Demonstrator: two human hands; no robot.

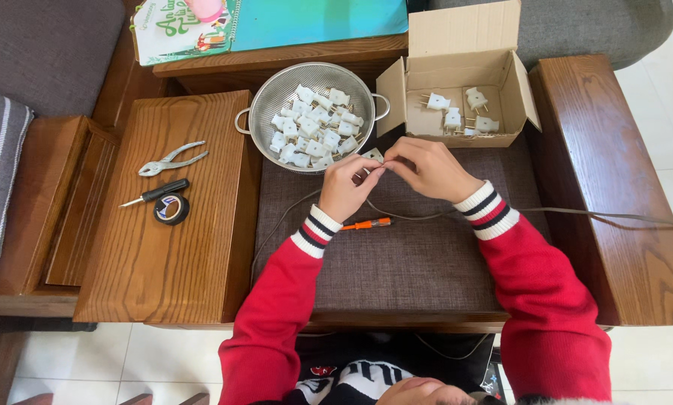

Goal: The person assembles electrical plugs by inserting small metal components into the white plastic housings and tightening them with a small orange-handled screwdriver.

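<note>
A brown woven mat (396, 262) covers the middle of a low wooden table (179, 247), and everything else sits around that mat. Just above its far edge stands a metal colander (265, 105) heaped with white plugs (314, 127); right of the colander, an open cardboard box (456, 67) holds a few more. Over the mat's upper part, the left hand (345, 186) and right hand (430, 169) meet, both pinched shut on one white plug (373, 154) and the grey cable (576, 213) trailing right off the mat. An orange screwdriver (366, 223) lies on the mat below the hands. Left of the mat rest pliers (170, 159), a black screwdriver (156, 192) and a tape roll (171, 209). The small plug could slip from the fingertips, judging by the thin pinch, and the cable could tug it sideways.
</note>
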